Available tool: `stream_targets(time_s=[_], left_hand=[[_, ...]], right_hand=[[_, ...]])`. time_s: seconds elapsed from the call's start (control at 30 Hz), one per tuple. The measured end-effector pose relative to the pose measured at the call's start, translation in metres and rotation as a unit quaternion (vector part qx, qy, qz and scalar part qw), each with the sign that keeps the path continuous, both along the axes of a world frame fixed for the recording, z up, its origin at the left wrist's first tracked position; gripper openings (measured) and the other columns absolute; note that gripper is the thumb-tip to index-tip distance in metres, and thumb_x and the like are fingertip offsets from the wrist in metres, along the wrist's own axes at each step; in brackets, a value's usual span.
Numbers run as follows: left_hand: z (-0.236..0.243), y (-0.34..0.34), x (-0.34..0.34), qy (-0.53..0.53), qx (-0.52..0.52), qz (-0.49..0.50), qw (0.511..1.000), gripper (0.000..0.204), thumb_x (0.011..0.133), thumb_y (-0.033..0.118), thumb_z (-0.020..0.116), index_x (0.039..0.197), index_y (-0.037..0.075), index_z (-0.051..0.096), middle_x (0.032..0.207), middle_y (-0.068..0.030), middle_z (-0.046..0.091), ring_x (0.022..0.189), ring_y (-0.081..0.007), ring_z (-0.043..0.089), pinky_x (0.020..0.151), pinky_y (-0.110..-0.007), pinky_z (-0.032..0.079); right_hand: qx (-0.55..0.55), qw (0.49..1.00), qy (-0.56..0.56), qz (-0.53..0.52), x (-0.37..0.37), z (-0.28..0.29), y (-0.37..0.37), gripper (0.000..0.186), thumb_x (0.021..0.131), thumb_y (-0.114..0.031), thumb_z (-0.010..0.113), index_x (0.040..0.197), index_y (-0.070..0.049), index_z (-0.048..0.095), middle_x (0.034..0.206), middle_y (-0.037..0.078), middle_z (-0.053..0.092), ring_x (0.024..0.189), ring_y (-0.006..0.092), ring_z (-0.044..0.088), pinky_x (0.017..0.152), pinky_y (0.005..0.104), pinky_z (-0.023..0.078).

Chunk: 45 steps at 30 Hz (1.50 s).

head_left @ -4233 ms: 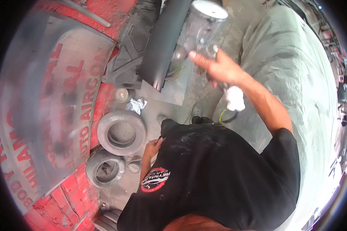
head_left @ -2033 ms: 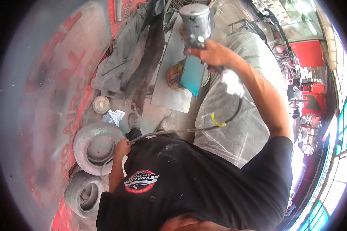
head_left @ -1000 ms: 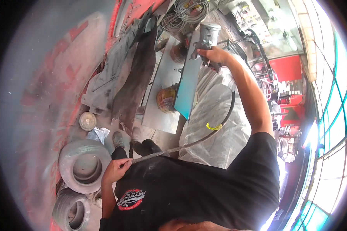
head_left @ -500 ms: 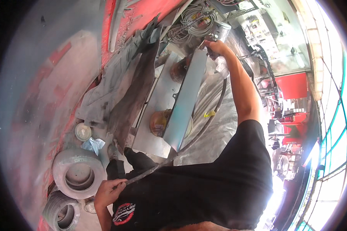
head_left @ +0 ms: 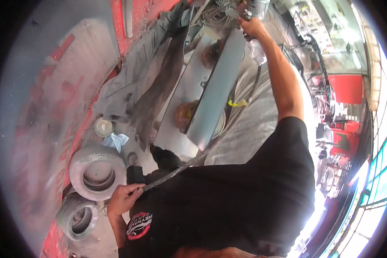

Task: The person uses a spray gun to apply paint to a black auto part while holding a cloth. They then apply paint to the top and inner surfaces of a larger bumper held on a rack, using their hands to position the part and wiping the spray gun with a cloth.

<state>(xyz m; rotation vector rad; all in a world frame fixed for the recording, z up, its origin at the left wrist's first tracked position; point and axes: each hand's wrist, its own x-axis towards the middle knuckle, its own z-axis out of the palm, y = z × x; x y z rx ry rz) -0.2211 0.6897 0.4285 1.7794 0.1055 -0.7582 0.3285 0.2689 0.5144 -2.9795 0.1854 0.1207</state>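
Observation:
My right hand, arm stretched to the top, grips a spray gun with a metal cup. A white wrapped piece is at the gun's lower end, on a dark hose with a yellow tag. My left hand is closed on that hose at my left side. Below the gun lies a long blue-grey panel beside a flatter grey metal sheet, with round rusty cans between or under them.
Dark trim pieces lie along a red wall. Two tyres stand or lie at my left, near a small can and crumpled paper. A covered bulk is at right, coiled hoses ahead.
My right hand with the spray gun has travelled farther up, to beyond the panel's far end. My left hand still holds the hose, having moved lower in the view since earlier.

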Motion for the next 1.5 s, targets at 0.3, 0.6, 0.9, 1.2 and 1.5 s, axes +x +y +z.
stream_targets(time_s=[0.3, 0.6, 0.9, 1.2, 1.5], left_hand=[[-0.042, 0.065, -0.059, 0.03, 0.087, -0.004, 0.996, 0.028, 0.091, 0.027, 0.066, 0.108, 0.005, 0.071, 0.079, -0.0131, 0.07, 0.072, -0.0108, 0.063, 0.068, -0.03, 0.05], [-0.091, 0.111, -0.105, -0.039, 0.01, -0.101, 0.994, 0.026, 0.088, 0.023, 0.069, 0.101, 0.001, 0.07, 0.081, -0.0139, 0.07, 0.073, -0.0165, 0.065, 0.071, -0.032, 0.05], [-0.274, 0.258, -0.377, 0.03, 0.466, -0.107, 0.878, 0.04, 0.082, 0.041, 0.064, 0.09, 0.003, 0.07, 0.094, -0.0226, 0.068, 0.091, -0.0404, 0.066, 0.081, -0.049, 0.052], [-0.208, 0.078, -0.502, 0.357, 0.333, 0.085, 0.869, 0.057, 0.088, 0.056, 0.054, 0.086, 0.002, 0.072, 0.092, -0.0247, 0.068, 0.091, -0.0416, 0.066, 0.079, -0.047, 0.052], [-0.318, -0.059, -0.539, 0.305, 0.383, 0.162, 0.857, 0.061, 0.089, 0.058, 0.054, 0.099, 0.0, 0.07, 0.094, -0.0248, 0.069, 0.093, -0.0403, 0.067, 0.079, -0.049, 0.053]], right_hand=[[0.176, 0.978, 0.104, 0.045, -0.315, 0.073, 0.071, 0.052, 0.092, -0.049, 0.061, 0.11, -0.001, 0.063, 0.082, 0.01, 0.064, 0.058, 0.0152, 0.058, 0.047, 0.0321, 0.048], [0.349, 0.917, 0.166, -0.102, -0.537, 0.103, 0.098, 0.051, 0.094, -0.049, 0.06, 0.099, 0.002, 0.064, 0.063, 0.008, 0.061, 0.048, 0.0131, 0.054, 0.043, 0.0279, 0.042], [0.52, 0.829, -0.072, -0.195, -0.647, 0.044, 0.007, 0.059, 0.095, -0.051, 0.056, 0.135, -0.008, 0.05, 0.12, 0.007, 0.06, 0.086, 0.0145, 0.054, 0.071, 0.0264, 0.043], [0.55, 0.813, -0.081, -0.174, -0.616, -0.008, -0.011, 0.058, 0.098, -0.057, 0.045, 0.138, -0.016, 0.047, 0.097, 0.012, 0.063, 0.045, 0.014, 0.042, 0.035, 0.0245, 0.032], [0.479, 0.861, -0.014, -0.168, -0.632, -0.041, -0.095, 0.06, 0.097, -0.056, 0.048, 0.121, -0.003, 0.062, 0.105, 0.008, 0.066, 0.059, 0.0113, 0.049, 0.05, 0.0253, 0.039]])
